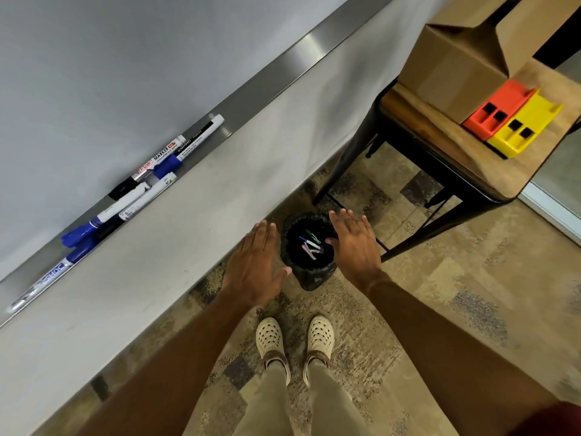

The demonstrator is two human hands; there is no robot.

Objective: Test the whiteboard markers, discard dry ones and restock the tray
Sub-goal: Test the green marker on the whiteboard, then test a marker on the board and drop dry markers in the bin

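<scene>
Looking down from head height at the person's own body. Nearest are two cream clogs (pixel 295 341) on patterned carpet. Just beyond them both hands reach forward, palms down, fingers straight and spread, holding nothing. The left hand (pixel 256 267) and right hand (pixel 353 243) hover either side of a small black-lined bin (pixel 309 247) standing on the floor, which lies between them and below. Several discarded markers (pixel 311 245) lie in its bottom.

Farther off and to the left, the whiteboard's metal tray (pixel 267 86) runs diagonally from lower left to upper right. A cluster of markers (pixel 138 187), blue-capped and black-capped, lies in it towards its lower-left end, their long axes mostly along the tray. The left hand is the nearer one to them; reaching them would likely mean moving up and leftward.

Farthest, upper right, a wooden worktop (pixel 456 152) carries a cardboard box (pixel 452 67), with an orange holder (pixel 496 111) and a yellow holder (pixel 525 127) at its near edge.
</scene>
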